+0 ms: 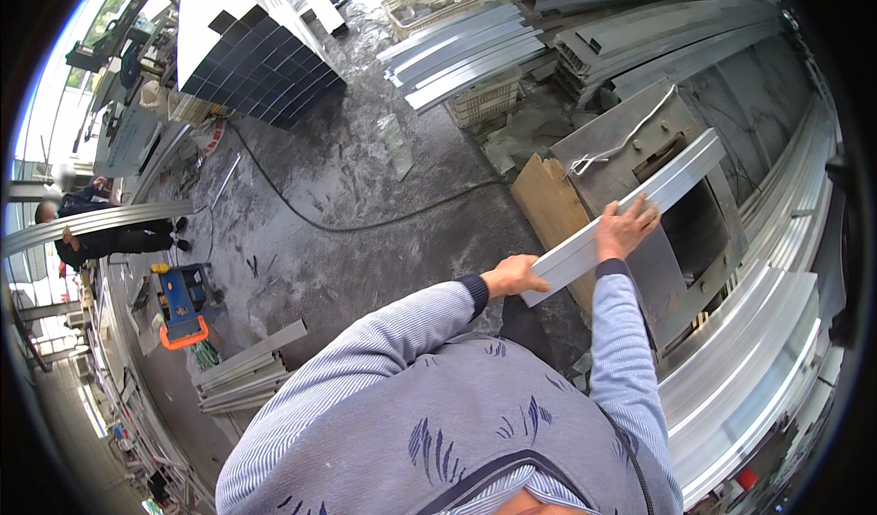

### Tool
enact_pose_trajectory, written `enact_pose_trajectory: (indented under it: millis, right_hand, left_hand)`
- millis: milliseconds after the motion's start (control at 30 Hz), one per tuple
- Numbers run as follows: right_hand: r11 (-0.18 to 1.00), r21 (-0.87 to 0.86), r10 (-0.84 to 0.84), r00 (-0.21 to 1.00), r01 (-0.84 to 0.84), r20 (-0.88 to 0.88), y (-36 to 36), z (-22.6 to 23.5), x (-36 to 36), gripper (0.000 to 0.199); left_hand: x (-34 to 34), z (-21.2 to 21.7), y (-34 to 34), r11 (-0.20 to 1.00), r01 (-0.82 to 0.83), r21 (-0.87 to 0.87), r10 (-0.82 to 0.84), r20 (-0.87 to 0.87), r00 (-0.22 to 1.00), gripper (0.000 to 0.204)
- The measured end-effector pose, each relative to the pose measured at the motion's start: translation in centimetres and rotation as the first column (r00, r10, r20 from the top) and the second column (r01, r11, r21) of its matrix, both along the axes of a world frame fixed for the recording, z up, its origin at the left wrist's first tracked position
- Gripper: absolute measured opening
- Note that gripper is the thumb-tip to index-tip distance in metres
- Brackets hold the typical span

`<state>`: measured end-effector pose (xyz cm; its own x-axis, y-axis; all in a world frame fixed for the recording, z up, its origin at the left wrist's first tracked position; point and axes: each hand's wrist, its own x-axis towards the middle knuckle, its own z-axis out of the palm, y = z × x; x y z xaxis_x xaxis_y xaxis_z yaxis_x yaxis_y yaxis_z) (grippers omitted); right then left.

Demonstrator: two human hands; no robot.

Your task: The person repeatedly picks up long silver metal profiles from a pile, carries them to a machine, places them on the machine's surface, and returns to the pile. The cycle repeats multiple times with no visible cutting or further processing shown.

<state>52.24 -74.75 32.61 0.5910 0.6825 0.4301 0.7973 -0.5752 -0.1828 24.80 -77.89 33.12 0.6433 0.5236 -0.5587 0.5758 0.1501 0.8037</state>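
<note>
A pale silver metal profile point(571, 261), long and box-shaped, lies slanting across a grey metal machine housing point(603, 149), its near end sticking out over the floor toward me. My left hand point(513, 277) is closed round that near end. Farther along, my right hand point(626, 230) grips the profile from above, its fingers bent over the far side. Under the profile a dark opening point(692, 241) shows in the housing, partly covered. A white cable point(630, 131) runs over the housing's top. Against its left side stands a brown board point(548, 206).
Stacked metal profiles point(740, 360) lie to my right, with more point(466, 53) beyond the machine. A black hose point(365, 227) crosses the floor. To the left are a blue toolbox point(183, 296), short profiles point(247, 369), and a person point(114, 232) holding long profiles. A tall profile stack point(265, 67) stands far left.
</note>
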Motion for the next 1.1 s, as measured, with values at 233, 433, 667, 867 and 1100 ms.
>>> enact_pose_trajectory:
  millis: [233,433,667,867,1100]
  right_hand:
    - [0.999,0.010,-0.050,0.991,0.052,-0.128,-3.6,0.6,-9.8,0.076]
    - [0.999,-0.021,-0.046,0.963,0.042,-0.267,-6.4,0.6,-15.6,0.080]
    - [0.997,-0.082,-0.024,0.930,-0.006,-0.366,-8.9,0.2,-19.2,0.083]
    - [1.000,-0.017,-0.021,0.953,0.017,-0.303,-6.5,0.5,-14.1,0.082]
    - [0.994,0.040,-0.093,0.991,0.097,-0.098,2.8,2.2,3.4,0.075]
  left_hand:
    - [-8.9,-1.6,-3.2,0.997,-0.015,-0.077,0.011,-0.052,0.999,0.064]
    - [-14.4,-3.1,-5.3,0.981,-0.042,-0.188,0.055,0.066,0.996,0.057]
    - [-18.0,-3.4,-7.1,0.955,-0.042,-0.295,0.073,0.094,0.993,0.053]
    - [-12.6,-3.9,-5.0,0.956,-0.048,-0.290,0.069,0.063,0.996,0.049]
    - [4.9,-1.3,4.3,0.994,0.007,-0.110,0.006,0.116,0.993,0.054]
